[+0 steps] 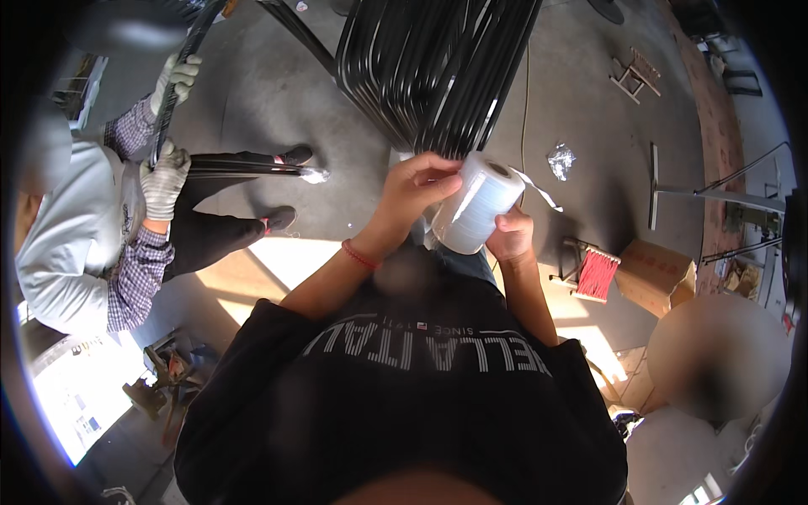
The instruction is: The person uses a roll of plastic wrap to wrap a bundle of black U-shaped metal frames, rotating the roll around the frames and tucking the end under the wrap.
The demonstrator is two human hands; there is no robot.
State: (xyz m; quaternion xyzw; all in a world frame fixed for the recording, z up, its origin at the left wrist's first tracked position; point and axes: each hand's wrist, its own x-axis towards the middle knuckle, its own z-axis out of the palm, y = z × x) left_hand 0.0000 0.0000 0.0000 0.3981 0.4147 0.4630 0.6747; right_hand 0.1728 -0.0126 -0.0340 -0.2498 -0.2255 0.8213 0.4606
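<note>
A roll of clear stretch film (481,209) is tilted in front of my chest, its round core end facing up. My right hand (512,236) grips it from the right side, thumb against the film. On the other side my left hand (421,189) has thumb and fingers closed together at the roll's left edge, seemingly on the film; the exact contact is partly hidden. A loose white strip (539,189) trails to the right from the roll's upper end. Just beyond my hands lies the near end of a thick bundle of black tubes (421,76).
At the left a person in white gloves (164,181) holds long black tubes whose end (314,175) is wrapped in film. Crumpled film (560,160) lies on the floor. A red-seated stool (595,273), a cardboard box (656,273) and a small wooden stool (636,76) stand right.
</note>
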